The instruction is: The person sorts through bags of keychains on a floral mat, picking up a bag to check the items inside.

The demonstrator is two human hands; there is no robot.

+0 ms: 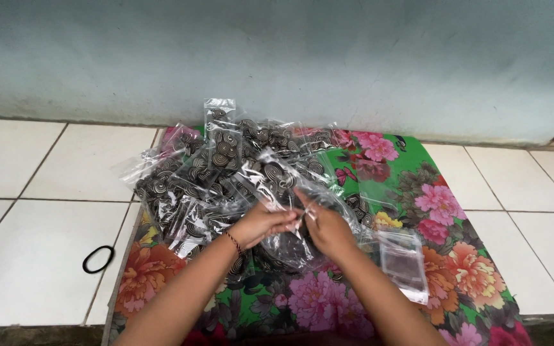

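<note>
A heap of small clear plastic bags (226,163) filled with dark spiral-patterned pieces lies on a green floral cloth (418,186) on the floor. My left hand (261,224), a thin bracelet at its wrist, and my right hand (328,227) meet over the near side of the heap. Both pinch the top of one clear bag (286,247) that hangs between them above the cloth. What is inside that bag is hard to tell. A stack of empty clear bags (405,263) lies on the cloth just right of my right forearm.
White floor tiles (40,211) surround the cloth. A black hair tie (98,259) lies on the tile at the left. A pale blue-grey wall (290,57) runs along the back, close behind the heap.
</note>
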